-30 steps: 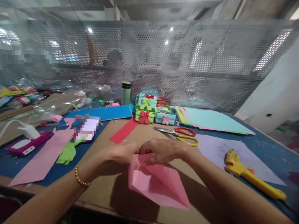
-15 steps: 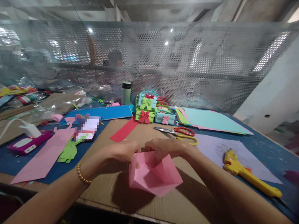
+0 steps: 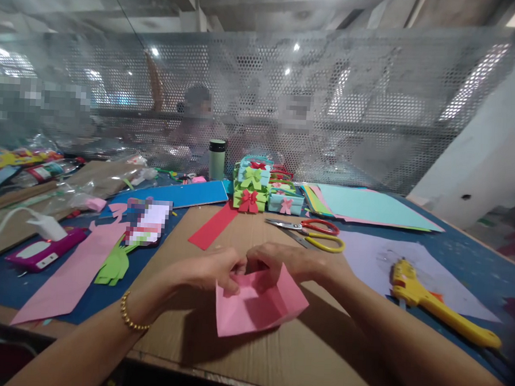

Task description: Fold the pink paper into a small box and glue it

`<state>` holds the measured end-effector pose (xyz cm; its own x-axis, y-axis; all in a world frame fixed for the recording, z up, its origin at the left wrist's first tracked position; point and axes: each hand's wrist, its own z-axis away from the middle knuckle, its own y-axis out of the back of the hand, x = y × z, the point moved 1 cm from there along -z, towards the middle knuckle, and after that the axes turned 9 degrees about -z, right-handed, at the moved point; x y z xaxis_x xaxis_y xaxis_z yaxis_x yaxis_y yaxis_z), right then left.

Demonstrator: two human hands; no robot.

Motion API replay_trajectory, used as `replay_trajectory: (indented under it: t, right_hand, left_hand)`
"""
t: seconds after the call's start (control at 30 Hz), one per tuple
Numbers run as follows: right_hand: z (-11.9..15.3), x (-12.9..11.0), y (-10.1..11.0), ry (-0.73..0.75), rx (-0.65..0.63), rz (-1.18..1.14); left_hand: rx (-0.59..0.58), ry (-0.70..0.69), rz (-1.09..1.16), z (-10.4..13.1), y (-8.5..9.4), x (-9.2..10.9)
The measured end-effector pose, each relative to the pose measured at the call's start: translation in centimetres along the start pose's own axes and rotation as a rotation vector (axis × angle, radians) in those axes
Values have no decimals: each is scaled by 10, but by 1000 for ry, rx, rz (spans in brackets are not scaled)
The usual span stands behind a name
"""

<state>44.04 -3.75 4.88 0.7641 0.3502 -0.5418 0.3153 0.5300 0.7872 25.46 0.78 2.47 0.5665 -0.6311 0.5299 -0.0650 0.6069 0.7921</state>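
A pink paper box [image 3: 255, 314], its top open, is held just above the cardboard sheet [image 3: 181, 339]. My left hand [image 3: 219, 270] pinches its far left wall, with the thumb inside. On the far wall, my right hand [image 3: 275, 260] is closed, fingers reaching into the box and partly hidden behind the paper. Beyond my hands lie scissors [image 3: 311, 226] with one red and one yellow handle. A red paper strip [image 3: 212, 225] rests on the cardboard to the left of them.
Small paper boxes with bows [image 3: 251, 187] are stacked at the back, near a green tumbler [image 3: 216, 159]. At right are a yellow glue gun [image 3: 441, 309] and coloured paper sheets [image 3: 369, 204]. Pink paper [image 3: 69, 275], a phone [image 3: 152, 222] and a purple power strip [image 3: 47, 251] lie left.
The pink box has tilted and shifted slightly left. My left thumb now lies farther over its far wall; both hands keep hold of it.
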Motion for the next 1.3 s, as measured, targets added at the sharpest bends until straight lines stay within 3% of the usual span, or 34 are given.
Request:
replay_trajectory:
  t: [0.2,0.43,0.77,1.07,1.3]
  right_hand:
    - [-3,8,-3,23,-24,-105]
    - [-6,13,-7,47,-65,-238]
    - [-8,17,-8,92,-97,-293]
    - [-6,19,-6,106,-106,-487]
    - [-4,18,0,235,-190,-625]
  left_hand:
    - [-49,-87,105,-8,-8,-7]
    - [-84,-41,166,-1,-6,3]
    - [-39,-37,-36,-3,-6,1]
    - [-37,-36,-9,-5,-7,-2]
    - [-35,-36,11,-1,-7,1]
